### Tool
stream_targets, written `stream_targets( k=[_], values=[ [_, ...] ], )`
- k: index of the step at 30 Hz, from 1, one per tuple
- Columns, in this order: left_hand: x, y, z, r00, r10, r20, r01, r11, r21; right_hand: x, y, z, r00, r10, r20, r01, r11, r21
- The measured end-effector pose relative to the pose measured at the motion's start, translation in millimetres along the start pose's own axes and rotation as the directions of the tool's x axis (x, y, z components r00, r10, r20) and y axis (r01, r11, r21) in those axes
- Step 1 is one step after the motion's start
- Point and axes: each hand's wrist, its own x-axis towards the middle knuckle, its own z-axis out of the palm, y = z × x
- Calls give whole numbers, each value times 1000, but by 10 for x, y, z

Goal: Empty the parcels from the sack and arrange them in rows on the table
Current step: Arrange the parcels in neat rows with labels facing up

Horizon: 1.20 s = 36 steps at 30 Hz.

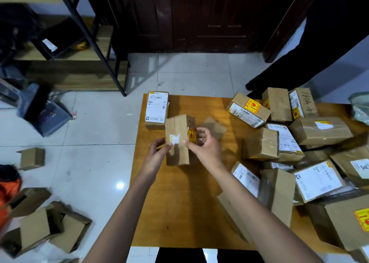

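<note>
Held over the left half of the orange-brown wooden table: a small brown cardboard parcel with a torn white label and a yellow-and-red sticker, taped along its top. Gripped from both sides — left hand with fingers curled on its left edge near the torn label, right hand with thumb on the top face and fingers wrapped round the sticker side. Whether resting on the table or lifted just above it, cannot tell.

Just beyond, at the table's far left corner, a flat brown carton with a large white shipping label, lying squarely, near the held parcel. Just right of the hands, a brown cardboard piece, partly hidden behind the right hand.

Across the right half of the table, a loose heap of brown cardboard parcels with white labels and yellow stickers, tilted and overlapping, in no rows. At the far right edge, part of a grey-green sack.

Down on the white tiled floor to the left, several open brown cardboard boxes.
</note>
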Motion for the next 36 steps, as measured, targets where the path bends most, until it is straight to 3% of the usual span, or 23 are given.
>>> stream_targets(
  k=[3,8,11,14,16,18,22,25,28,31,33,36],
  values=[
    [-55,56,67,998,-5,56,10,996,-86,-68,-87,139,988,-152,-35,147,984,-102],
    [-42,118,33,985,13,173,28,972,-231,-167,-231,242,964,-263,29,260,962,87],
    [-51,135,-48,965,-47,259,133,937,-323,-133,-190,218,977,-207,41,196,962,188],
    [-66,151,-109,928,-77,364,243,866,-436,-43,-93,191,993,-71,99,53,984,172],
    [-63,141,-142,931,-75,358,246,852,-461,-6,-94,171,974,53,221,-98,975,198],
    [-65,132,-152,932,-63,358,228,867,-442,-10,-94,157,943,79,323,-161,959,233],
    [-31,79,-208,936,-71,346,220,882,-416,-6,-20,173,953,60,298,-167,922,349],
    [29,52,-279,949,-52,310,160,929,-334,-11,25,218,961,66,268,-174,900,399],
    [102,138,-392,987,-26,160,58,980,-193,41,49,174,948,53,314,-164,926,339],
    [234,306,-594,997,-4,77,-6,992,128,180,-41,37,912,27,409,-113,976,187],
    [318,466,-680,979,-45,196,-39,914,403,295,-168,-65,853,18,522,-63,996,69],
    [391,712,-631,858,-251,449,-131,738,662,426,-437,-202,718,28,696,22,998,-63]
  ],
)
